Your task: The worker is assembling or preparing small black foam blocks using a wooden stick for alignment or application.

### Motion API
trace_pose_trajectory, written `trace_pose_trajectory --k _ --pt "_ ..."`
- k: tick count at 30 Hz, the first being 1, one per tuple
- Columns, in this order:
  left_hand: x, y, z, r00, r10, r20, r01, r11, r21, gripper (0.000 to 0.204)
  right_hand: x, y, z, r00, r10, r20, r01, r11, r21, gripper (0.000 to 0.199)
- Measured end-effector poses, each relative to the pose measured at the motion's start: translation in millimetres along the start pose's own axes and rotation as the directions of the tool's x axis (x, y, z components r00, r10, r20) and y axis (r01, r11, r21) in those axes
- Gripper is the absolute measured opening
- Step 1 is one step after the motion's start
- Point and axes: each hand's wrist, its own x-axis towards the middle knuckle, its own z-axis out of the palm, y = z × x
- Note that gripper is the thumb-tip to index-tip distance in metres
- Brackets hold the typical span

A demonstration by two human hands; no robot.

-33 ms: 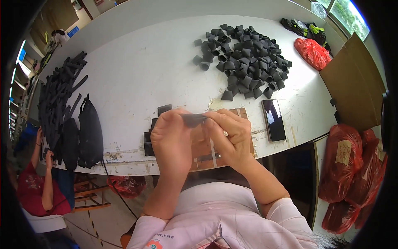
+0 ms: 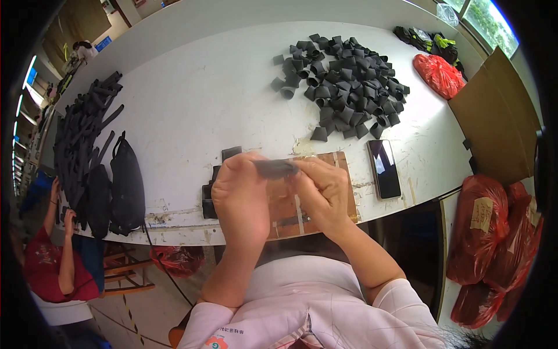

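Note:
A small dark grey tube-like piece of soft material (image 2: pixel 275 169) is stretched between my two hands above the table's near edge. My left hand (image 2: pixel 240 195) is closed on its left end, with the fingertips partly hidden behind the piece. At the right end, my right hand (image 2: pixel 324 192) pinches it between thumb and fingers. Under my hands lies a brown board (image 2: pixel 343 195) with pale tape strips. Several flat black pieces (image 2: pixel 231 153) lie beside my left hand, partly covered by it. Farther off is a large heap of similar short dark tubes (image 2: pixel 354 87).
A phone (image 2: pixel 385 168) lies right of the board. Long black strips (image 2: pixel 81 128) and black pouches (image 2: pixel 126 186) are at the left, where another person (image 2: pixel 52 262) works. Red bags (image 2: pixel 439 75) and a cardboard sheet (image 2: pixel 494 119) stand at the right.
My right hand has shifted its grip a little, and more of the grey piece shows between my hands. My left hand stays in place.

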Motion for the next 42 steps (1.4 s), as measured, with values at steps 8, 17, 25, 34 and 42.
trace_pose_trajectory --k 8,17,25,34,42 --pt "-3.1 -0.4 0.3 0.998 0.042 -0.054 -0.039 0.998 0.050 0.011 16.5 -15.4 -14.0 0.995 -0.099 0.029 0.101 0.993 -0.058 0.026" --pt "-8.1 -2.7 -4.9 0.994 0.109 0.000 -0.105 0.959 0.265 0.011 12.1 1.0 -4.1 0.963 -0.262 0.058 0.268 0.952 -0.149 0.014" --pt "10.8 8.1 -0.8 0.896 0.216 0.388 -0.438 0.575 0.691 0.010 3.6 3.6 -15.5 0.961 0.141 0.237 -0.191 0.960 0.205 0.027" --pt "9.6 23.0 1.1 0.978 0.005 0.207 -0.148 0.718 0.680 0.003 25.2 -7.8 -14.1 0.969 -0.168 0.182 0.197 0.967 -0.159 0.018" --pt "13.0 13.3 2.5 0.893 0.229 0.388 -0.445 0.584 0.679 0.008 17.1 9.4 1.1 0.953 -0.296 0.061 0.303 0.939 -0.165 0.013"
